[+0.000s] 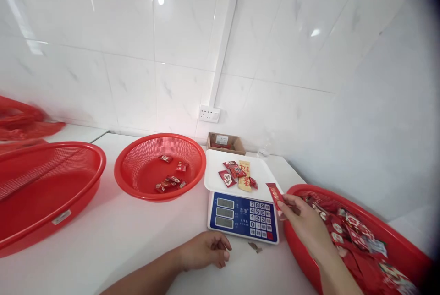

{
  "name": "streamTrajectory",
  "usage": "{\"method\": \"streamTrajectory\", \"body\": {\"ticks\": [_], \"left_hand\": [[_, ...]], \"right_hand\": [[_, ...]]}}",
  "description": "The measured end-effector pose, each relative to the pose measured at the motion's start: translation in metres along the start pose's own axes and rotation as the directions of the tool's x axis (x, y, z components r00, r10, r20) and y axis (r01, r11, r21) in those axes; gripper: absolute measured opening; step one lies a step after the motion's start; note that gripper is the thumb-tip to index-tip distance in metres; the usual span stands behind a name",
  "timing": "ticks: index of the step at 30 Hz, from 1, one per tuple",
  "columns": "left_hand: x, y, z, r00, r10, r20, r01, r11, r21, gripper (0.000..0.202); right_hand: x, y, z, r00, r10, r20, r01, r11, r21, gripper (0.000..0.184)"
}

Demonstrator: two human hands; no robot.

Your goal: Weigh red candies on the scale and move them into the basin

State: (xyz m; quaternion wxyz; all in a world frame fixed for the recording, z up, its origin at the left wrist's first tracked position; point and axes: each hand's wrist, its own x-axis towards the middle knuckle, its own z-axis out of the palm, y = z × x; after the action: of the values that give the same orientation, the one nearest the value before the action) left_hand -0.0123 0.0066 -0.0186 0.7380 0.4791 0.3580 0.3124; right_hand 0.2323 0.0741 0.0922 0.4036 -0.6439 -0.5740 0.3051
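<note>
My right hand (304,221) pinches a narrow red snack packet (274,193) between thumb and fingers, at the right edge of the scale and beside the basket of packets. Loosely curled, my left hand (206,250) rests by the table's front with thumb and fingers apart and nothing in it. Between them stands a digital scale (243,216) with a blue keypad and three displays. On its white tray (213,166) lie several red packets (235,169) and a long cream-coloured packet (245,176).
A red basket (299,189) full of mixed packets stands at the right. Left of the scale, a round red basket (125,166) holds several small packets. Another red basket (82,185) is farther left. Behind the scale sits a cardboard box (237,144). A small brown scrap (255,247) lies before the scale.
</note>
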Motion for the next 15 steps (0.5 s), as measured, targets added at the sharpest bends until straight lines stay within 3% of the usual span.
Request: {"method": "streamTrajectory", "body": {"ticks": [4,8,11,15], "left_hand": [[0.000,-0.001,0.002,1.000,-0.011,-0.020,0.011,1.000,-0.023,0.054],[0.001,-0.002,0.003,0.999,-0.020,-0.027,0.020,1.000,-0.025,0.057],[0.002,-0.003,0.002,0.999,-0.031,-0.029,0.031,0.999,-0.013,0.059],[0.004,-0.005,0.001,0.999,-0.036,-0.017,0.036,0.999,-0.009,0.061]], "right_hand": [[0.026,-0.013,0.042,0.996,-0.088,0.034,0.088,0.996,0.012,0.049],[0.032,-0.014,0.055,0.983,-0.180,-0.032,0.179,0.984,-0.021,0.056],[0.011,-0.001,0.050,0.971,-0.222,-0.087,0.217,0.974,-0.065,0.051],[-0.038,0.040,0.050,0.954,-0.267,-0.134,0.258,0.962,-0.085,0.041]]}}
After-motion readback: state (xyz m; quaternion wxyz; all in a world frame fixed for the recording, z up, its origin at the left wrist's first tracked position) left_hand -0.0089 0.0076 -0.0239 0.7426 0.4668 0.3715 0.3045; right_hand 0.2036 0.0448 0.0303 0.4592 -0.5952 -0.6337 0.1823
